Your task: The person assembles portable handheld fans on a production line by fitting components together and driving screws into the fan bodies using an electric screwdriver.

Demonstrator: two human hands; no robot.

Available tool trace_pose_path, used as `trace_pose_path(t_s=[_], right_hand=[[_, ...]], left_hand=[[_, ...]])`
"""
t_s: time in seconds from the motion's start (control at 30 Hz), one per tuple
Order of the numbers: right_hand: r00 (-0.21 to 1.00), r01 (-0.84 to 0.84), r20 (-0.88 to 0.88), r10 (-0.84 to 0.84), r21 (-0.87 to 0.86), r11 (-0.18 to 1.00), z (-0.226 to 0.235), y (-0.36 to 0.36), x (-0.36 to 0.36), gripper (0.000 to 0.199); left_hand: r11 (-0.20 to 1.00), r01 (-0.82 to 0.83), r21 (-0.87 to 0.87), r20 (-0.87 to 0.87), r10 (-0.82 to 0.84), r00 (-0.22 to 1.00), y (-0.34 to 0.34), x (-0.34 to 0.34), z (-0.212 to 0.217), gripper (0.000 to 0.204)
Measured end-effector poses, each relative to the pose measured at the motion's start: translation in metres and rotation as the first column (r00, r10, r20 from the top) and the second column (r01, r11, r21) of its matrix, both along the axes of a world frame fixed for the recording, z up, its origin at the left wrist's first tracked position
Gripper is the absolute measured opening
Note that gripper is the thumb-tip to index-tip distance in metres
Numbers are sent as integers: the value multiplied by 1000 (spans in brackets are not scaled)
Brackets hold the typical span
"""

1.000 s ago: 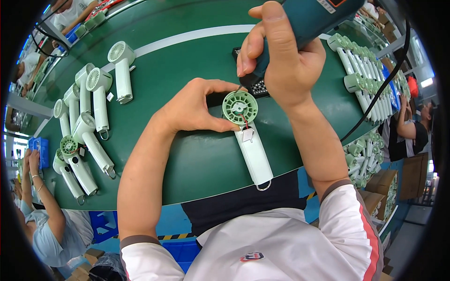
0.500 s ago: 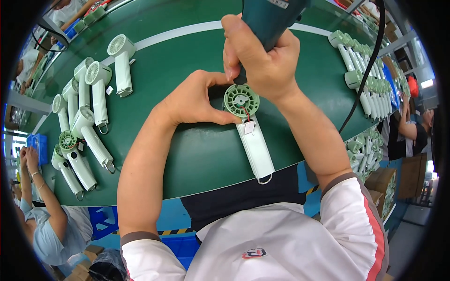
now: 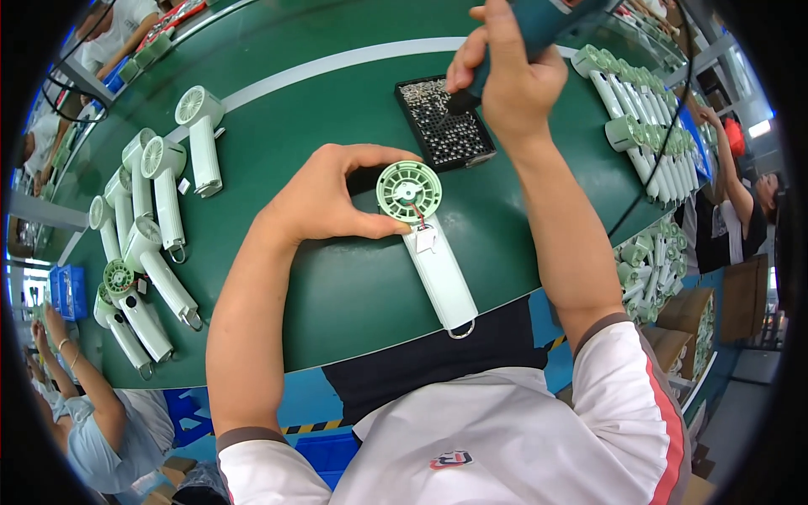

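A pale green handheld fan (image 3: 442,278) lies on the green table, its round head open, with a motor hub, red and black wires and a small white connector showing. My left hand (image 3: 332,194) grips the fan's head between thumb and fingers. My right hand (image 3: 520,88) is wrapped around a dark teal electric screwdriver (image 3: 539,29), partly cut off by the upper edge. The screwdriver's dark tip points down over a black screw tray (image 3: 459,139), which has rows of holes and many small silver screws at its far end. Whether the bit touches a screw, I cannot tell.
Several fans (image 3: 143,227) lie at the left of the table. More fans stand in rows (image 3: 648,126) at the right, with a pile of fan parts (image 3: 648,269) below them. A black cable (image 3: 648,177) hangs at the right. Co-workers sit at both sides.
My right hand has lifted the screwdriver away from the fan's head, up and to the right, uncovering the screw tray. The fan and my left hand sit slightly further left in the picture.
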State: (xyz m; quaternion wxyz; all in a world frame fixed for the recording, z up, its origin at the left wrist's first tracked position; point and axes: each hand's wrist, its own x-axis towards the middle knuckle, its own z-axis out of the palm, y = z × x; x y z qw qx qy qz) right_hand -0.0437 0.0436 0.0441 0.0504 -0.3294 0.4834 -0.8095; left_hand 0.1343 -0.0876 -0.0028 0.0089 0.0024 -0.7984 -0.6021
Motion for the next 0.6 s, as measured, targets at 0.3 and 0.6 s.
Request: trace_pose_path(t_s=[0.3,0.6], right_hand=[[999,-17,-28,18,30,999,-10,-13,0,26],[1000,-2,-16,3,75,997,-10,-12,0,26]], left_hand=[[1000,6,-28,-12,-6,1000,0,-1,0,71],[1000,17,-19,-20,-17,1000,-1,0,-3,71]])
